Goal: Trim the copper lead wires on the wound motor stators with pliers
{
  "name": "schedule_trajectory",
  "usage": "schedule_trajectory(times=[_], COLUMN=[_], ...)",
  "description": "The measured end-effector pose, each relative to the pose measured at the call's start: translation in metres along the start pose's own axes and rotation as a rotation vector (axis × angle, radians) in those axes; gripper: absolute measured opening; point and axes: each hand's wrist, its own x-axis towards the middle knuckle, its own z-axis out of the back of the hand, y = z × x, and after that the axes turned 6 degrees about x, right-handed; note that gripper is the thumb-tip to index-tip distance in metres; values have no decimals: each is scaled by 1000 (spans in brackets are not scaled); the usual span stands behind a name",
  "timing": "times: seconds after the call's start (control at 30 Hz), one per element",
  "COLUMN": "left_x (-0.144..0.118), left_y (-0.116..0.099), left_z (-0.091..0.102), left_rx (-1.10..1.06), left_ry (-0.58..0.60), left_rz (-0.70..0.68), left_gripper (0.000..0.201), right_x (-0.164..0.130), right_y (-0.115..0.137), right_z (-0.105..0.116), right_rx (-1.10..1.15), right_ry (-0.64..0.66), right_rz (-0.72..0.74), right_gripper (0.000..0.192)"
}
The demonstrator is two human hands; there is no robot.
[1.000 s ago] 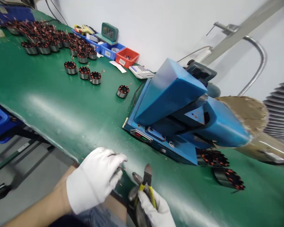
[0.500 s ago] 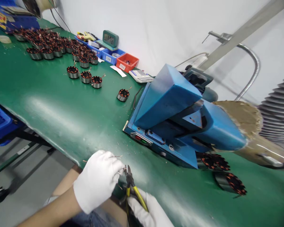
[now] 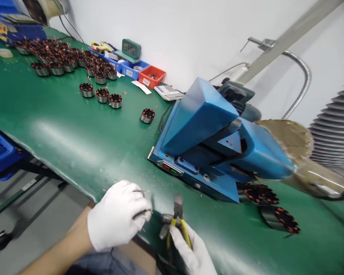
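Observation:
My left hand (image 3: pixel 119 214), in a white glove, is closed around a small part at the near edge of the green table (image 3: pixel 74 126); thin copper wire ends stick out past its fingers, and the part itself is hidden. My right hand (image 3: pixel 193 254), also gloved, grips yellow-handled cutting pliers (image 3: pixel 177 221) with the jaws pointing up, a short gap to the right of the left hand. A metal piece lies by the pliers' jaws.
A blue machine (image 3: pixel 209 141) stands just beyond the hands, with two wound stators (image 3: pixel 279 219) to its right. Single stators (image 3: pixel 147 115) and a large group (image 3: pixel 60 61) sit far left. Bins (image 3: pixel 151 75), a calculator (image 3: pixel 168 91) and a clock (image 3: pixel 131 48) line the wall.
Half a second ago the pliers' jaws were right at my left hand's fingertips; now they have drawn away to the right and stand upright. The view has shifted slightly.

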Motion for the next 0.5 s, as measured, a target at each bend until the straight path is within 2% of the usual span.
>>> schedule_trajectory(times=[0.07, 0.13, 0.17, 0.27, 0.33, 0.5], left_x=[3, 6, 7, 8, 7, 1], left_y=[-1, -5, -7, -13, -14, -14], left_z=[8, 12, 11, 0, -10, -22], left_rx=[-23, 89, 167, 282, 268, 201], left_ry=[-72, -164, -171, -36, 30, -18], left_rz=[-64, 14, 78, 237, 257, 182], left_gripper=[15, 23, 25, 20, 21, 24], right_x=[1, 1, 0, -1, -1, 3], right_y=[0, -2, -3, 2, 10, 29], right_z=[3, 2, 2, 0, 1, 6], right_rx=[-4, -5, 3, 40, 30, -158], right_ry=[21, 55, 76, 159, 211, 291], right_rz=[-3, 7, 15, 20, -13, -20], right_gripper=[50, 50, 50, 47, 47, 51])
